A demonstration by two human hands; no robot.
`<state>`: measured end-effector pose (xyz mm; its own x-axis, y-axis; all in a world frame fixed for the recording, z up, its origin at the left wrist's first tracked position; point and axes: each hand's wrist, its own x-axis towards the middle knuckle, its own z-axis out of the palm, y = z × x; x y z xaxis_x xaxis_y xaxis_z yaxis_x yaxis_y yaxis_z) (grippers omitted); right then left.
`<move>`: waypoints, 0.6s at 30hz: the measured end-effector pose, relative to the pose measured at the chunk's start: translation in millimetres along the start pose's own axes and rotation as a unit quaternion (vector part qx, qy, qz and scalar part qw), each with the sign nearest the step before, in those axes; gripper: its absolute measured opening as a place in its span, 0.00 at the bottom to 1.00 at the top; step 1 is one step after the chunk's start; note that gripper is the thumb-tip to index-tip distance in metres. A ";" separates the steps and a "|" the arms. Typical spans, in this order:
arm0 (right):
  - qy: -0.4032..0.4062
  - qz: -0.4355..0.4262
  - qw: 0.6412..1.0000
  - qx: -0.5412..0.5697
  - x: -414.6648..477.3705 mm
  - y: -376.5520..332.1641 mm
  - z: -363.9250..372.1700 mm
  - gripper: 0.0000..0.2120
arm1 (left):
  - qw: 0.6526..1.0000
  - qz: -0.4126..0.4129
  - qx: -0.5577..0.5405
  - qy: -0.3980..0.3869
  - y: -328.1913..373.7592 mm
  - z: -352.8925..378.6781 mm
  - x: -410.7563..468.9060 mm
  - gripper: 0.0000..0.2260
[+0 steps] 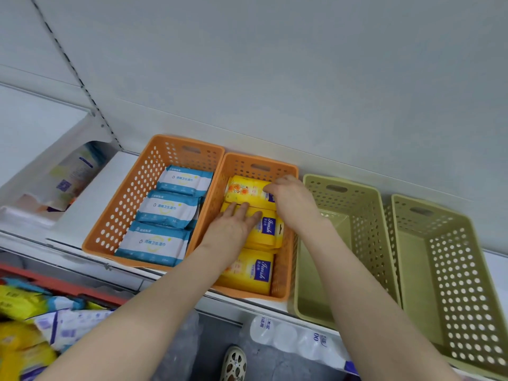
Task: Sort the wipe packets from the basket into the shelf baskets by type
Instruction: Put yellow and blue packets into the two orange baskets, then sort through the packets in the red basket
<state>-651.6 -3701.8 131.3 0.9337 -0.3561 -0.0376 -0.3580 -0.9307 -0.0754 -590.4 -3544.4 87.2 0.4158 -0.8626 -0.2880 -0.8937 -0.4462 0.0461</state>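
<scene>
1. On the white shelf (90,204) in front of me, four perforated baskets stand in a row, each just beside the next.
2. At the left end is the left orange basket (129,193), holding three blue-and-white packets (169,209) lined up from near to far. The two green baskets (365,224) are at the right end.
3. Down at the near left is the red-rimmed basket (63,287), heaped with mixed packets (63,323). Below the shelf edge lies a wrapped pack of water bottles (288,336), with my shoe (233,362) beside it.
4. Both my forearms reach into the right orange basket (286,270), and the left one covers part of the near yellow packet (247,273).
5. My left hand (233,226) lies flat, fingers straight, pressing on the middle yellow packet (268,229).
6. My right hand (291,199) curls its fingers round the right end of the far yellow packet (247,188), close to the basket's far wall.
7. All three yellow packets lie in that basket in a row: one under my left fingers, one in my right fingers, and the near one under my left forearm.
</scene>
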 end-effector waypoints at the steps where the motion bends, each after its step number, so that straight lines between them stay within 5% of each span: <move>1: 0.000 -0.003 1.000 -0.006 -0.2 -0.5 0.7 0.19 | 1.000 -0.001 -0.004 0.002 -0.5 0.4 -0.6 0.41; 6: 0.013 -0.004 1.000 0.005 -2.5 -2.6 0.8 0.18 | 0.999 0.007 -0.052 0.012 -2.0 -22.1 -10.7 0.33; 13: 0.117 -0.003 0.992 0.050 -46.2 -35.6 -16.4 0.15 | 0.938 0.048 -0.201 0.278 -31.2 -51.6 -86.3 0.15; 18: 0.205 -0.008 0.973 0.102 -106.8 -115.9 -16.4 0.15 | 0.910 0.008 -0.255 0.328 -83.0 -27.8 -170.2 0.14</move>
<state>-709.7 -3557.3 160.4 0.8488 -0.3838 0.3635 -0.2980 -0.9154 -0.2708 -582.4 -3367.2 159.0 0.5637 -0.7518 0.3423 -0.7762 -0.3404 0.5306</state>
